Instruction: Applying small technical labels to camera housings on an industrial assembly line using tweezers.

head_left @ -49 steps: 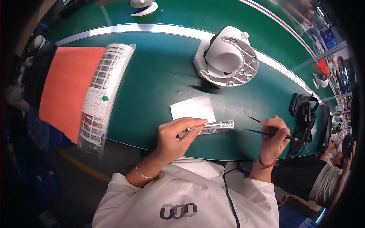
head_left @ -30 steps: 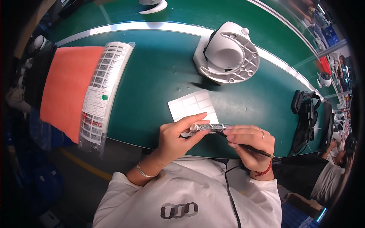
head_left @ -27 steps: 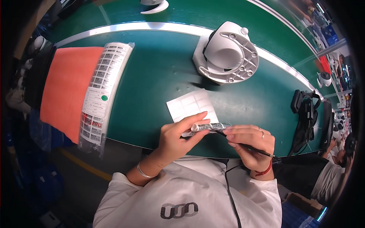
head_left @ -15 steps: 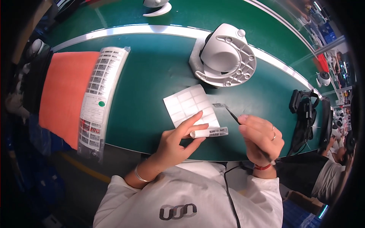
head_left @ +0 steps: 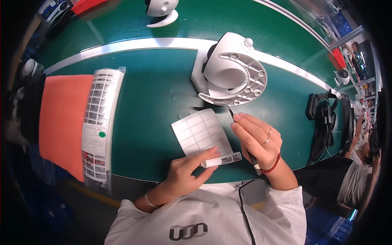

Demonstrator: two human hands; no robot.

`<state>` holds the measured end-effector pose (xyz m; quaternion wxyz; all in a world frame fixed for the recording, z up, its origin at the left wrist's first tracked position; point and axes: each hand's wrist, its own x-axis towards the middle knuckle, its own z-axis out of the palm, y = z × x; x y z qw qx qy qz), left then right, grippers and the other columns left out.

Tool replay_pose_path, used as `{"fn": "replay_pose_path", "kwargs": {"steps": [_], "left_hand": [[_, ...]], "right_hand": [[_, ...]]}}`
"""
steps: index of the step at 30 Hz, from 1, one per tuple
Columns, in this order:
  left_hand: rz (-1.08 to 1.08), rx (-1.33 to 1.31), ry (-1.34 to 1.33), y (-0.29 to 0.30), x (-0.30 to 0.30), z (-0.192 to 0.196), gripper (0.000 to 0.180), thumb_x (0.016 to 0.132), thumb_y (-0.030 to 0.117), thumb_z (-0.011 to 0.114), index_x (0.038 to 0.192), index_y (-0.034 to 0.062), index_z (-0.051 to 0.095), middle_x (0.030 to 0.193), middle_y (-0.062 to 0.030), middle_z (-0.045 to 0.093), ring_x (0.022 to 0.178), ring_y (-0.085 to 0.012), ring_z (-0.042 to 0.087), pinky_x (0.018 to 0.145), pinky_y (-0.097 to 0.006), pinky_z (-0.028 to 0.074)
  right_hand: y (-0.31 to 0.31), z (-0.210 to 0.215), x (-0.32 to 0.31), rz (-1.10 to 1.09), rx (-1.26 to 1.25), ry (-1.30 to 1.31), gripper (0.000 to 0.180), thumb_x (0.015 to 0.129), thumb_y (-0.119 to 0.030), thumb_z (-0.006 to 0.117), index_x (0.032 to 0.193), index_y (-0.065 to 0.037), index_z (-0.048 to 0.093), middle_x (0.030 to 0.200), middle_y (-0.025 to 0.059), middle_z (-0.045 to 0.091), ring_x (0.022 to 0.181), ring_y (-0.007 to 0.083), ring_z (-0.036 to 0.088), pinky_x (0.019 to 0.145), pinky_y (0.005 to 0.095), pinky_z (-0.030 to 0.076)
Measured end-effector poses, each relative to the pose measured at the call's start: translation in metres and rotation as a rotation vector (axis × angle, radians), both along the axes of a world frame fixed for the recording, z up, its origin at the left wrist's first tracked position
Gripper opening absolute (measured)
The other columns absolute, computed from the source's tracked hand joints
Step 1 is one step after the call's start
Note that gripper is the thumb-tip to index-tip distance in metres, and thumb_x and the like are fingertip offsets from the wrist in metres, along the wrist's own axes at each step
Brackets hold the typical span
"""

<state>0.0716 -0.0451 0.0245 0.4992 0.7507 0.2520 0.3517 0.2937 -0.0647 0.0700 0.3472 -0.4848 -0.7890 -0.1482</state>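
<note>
My right hand (head_left: 261, 143) is closed on a pair of dark tweezers (head_left: 230, 112). Their tip meets the near rim of a white camera-like device (head_left: 226, 75), which lies tilted with its ribbed round base showing. At that tip a small grey printed label (head_left: 222, 101) lies against the rim; whether it is stuck down I cannot tell. My left hand (head_left: 188, 170) pinches the curled near end of a white label sheet (head_left: 198, 130). Printed labels show on the rolled part, while the flat part carries blank rectangles.
On the left, a bagged stack of printed label sheets (head_left: 96, 122) rests along an orange sheet (head_left: 63, 126). Black straps with a dark device (head_left: 324, 122) sit at the right. Beyond the pale rail stands another white device (head_left: 162, 12). A person (head_left: 355, 181) is at far right.
My right hand has moved up and left, carrying the label on the tweezers from above the table to the device's rim. The whole view has shifted slightly.
</note>
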Motion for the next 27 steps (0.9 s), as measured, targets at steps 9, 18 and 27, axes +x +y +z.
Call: {"fn": "replay_pose_path", "kwargs": {"steps": [9, 18, 27], "left_hand": [[0.004, 0.007, -0.017, 0.002, -0.002, 0.0, 0.048, 0.078, -0.003, 0.076, 0.124, 0.0024, 0.063, 0.105, -0.0118, 0.074, 0.092, -0.0217, 0.074, 0.078, -0.029, 0.059], [0.01, 0.038, -0.006, 0.003, -0.001, 0.001, 0.045, 0.08, -0.003, 0.075, 0.123, 0.0018, 0.064, 0.107, -0.0121, 0.074, 0.093, -0.0223, 0.074, 0.079, -0.03, 0.06], [0.011, 0.029, -0.01, 0.001, -0.001, 0.001, 0.045, 0.08, -0.002, 0.075, 0.123, 0.0018, 0.064, 0.108, -0.0118, 0.074, 0.094, -0.0222, 0.074, 0.08, -0.03, 0.06]], "right_hand": [[0.006, -0.003, -0.003, -0.03, -0.023, 0.0, 0.026, 0.066, -0.002, 0.068, 0.092, 0.003, 0.07, 0.097, 0.0145, 0.072, 0.087, 0.0283, 0.072, 0.072, 0.0335, 0.06], [0.002, -0.011, -0.002, -0.049, -0.144, 0.335, 0.025, 0.071, 0.009, 0.071, 0.096, 0.002, 0.07, 0.097, 0.016, 0.072, 0.088, 0.029, 0.072, 0.075, 0.0322, 0.058], [0.001, -0.018, -0.004, -0.129, -0.069, 0.496, 0.022, 0.077, 0.009, 0.073, 0.098, 0.003, 0.07, 0.096, 0.0138, 0.073, 0.088, 0.0284, 0.073, 0.078, 0.0317, 0.057]]}}
